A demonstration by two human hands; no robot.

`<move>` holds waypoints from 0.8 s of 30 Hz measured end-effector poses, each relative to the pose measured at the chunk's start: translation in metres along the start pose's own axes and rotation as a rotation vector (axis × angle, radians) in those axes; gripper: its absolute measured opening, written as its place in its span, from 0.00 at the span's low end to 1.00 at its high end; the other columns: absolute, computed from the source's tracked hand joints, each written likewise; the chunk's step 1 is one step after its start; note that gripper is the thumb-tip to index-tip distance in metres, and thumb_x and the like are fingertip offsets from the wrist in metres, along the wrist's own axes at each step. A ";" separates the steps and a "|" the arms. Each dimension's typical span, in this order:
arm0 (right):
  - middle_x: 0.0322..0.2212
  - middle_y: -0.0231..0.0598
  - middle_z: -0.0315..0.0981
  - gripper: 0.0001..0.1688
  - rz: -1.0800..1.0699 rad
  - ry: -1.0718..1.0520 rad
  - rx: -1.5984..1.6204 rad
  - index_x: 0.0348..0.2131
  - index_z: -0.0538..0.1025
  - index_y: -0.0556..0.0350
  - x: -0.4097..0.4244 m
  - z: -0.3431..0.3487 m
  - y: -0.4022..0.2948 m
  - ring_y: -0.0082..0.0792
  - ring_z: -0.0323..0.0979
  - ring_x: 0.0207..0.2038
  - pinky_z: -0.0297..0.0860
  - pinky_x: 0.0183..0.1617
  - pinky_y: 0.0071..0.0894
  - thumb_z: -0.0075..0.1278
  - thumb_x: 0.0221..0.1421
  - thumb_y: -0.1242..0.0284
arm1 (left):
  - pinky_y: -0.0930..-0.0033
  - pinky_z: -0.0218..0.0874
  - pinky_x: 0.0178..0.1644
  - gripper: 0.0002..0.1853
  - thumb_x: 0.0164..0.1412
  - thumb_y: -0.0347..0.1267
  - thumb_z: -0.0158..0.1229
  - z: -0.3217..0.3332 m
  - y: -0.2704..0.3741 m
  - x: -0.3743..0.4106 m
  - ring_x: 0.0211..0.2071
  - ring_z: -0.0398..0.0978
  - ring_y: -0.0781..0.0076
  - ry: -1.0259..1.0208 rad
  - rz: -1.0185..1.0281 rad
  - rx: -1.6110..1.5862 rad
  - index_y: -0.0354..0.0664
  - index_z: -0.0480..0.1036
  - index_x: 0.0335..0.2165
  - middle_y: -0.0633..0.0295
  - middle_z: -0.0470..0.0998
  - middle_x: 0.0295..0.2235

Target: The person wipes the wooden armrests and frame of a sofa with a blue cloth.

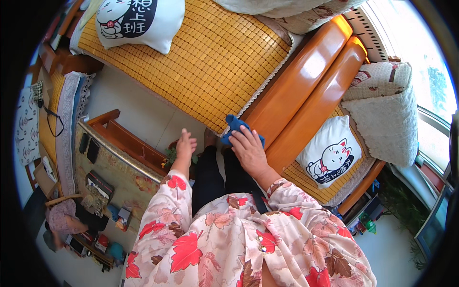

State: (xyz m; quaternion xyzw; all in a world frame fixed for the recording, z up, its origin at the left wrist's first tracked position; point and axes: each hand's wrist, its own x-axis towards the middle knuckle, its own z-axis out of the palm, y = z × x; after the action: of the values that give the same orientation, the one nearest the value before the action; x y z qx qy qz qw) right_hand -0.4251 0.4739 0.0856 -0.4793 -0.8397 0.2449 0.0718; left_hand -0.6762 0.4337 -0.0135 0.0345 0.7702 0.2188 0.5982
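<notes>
My right hand (248, 150) rests on a blue cloth (235, 125), its fingers spread over it at the end of a glossy wooden armrest (276, 111). The cloth is partly bunched and lies beside the corner of a tan tiled seat mat (200, 61). Whether my fingers grip the cloth or only press on it is hard to see. To the left, my left hand (185, 149) hangs in the air with nothing in it, fingers apart. Beneath it a green potted plant (171, 156) shows in part.
A table with a patterned cover (125, 172) stands at the left, with boxes on it. Beyond it, another person (64, 219) bends over. White cat cushions (331, 152) and a folded quilted cover (383, 114) lie on the seats. A green bottle (367, 223) is at the lower right.
</notes>
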 end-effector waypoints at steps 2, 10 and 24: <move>0.52 0.32 0.67 0.22 -0.078 -0.042 0.002 0.48 0.74 0.47 -0.001 -0.003 0.002 0.40 0.56 0.63 0.52 0.65 0.52 0.55 0.52 0.67 | 0.62 0.64 0.47 0.42 0.63 0.63 0.35 -0.025 -0.019 -0.002 0.41 0.74 0.63 -0.008 -0.067 0.051 0.38 0.62 0.57 0.49 0.75 0.45; 0.48 0.28 0.73 0.13 0.059 0.102 -0.390 0.43 0.75 0.45 0.103 -0.065 0.128 0.35 0.62 0.59 0.52 0.65 0.44 0.46 0.59 0.65 | 0.66 0.65 0.40 0.38 0.63 0.61 0.40 -0.054 -0.051 -0.015 0.35 0.74 0.67 -0.021 -0.056 0.193 0.39 0.68 0.52 0.56 0.77 0.38; 0.37 0.38 0.74 0.12 -0.058 -0.255 0.331 0.39 0.77 0.52 -0.003 -0.005 -0.028 0.39 0.70 0.48 0.58 0.63 0.45 0.52 0.56 0.67 | 0.67 0.65 0.40 0.35 0.65 0.57 0.38 -0.028 -0.021 -0.024 0.36 0.75 0.68 -0.125 0.024 0.269 0.38 0.69 0.51 0.56 0.78 0.36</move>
State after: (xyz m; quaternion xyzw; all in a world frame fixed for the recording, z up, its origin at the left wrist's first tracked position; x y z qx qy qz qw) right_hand -0.4433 0.4611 0.1034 -0.4017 -0.8040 0.4357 0.0499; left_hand -0.6917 0.3985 0.0051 0.1373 0.7532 0.1180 0.6323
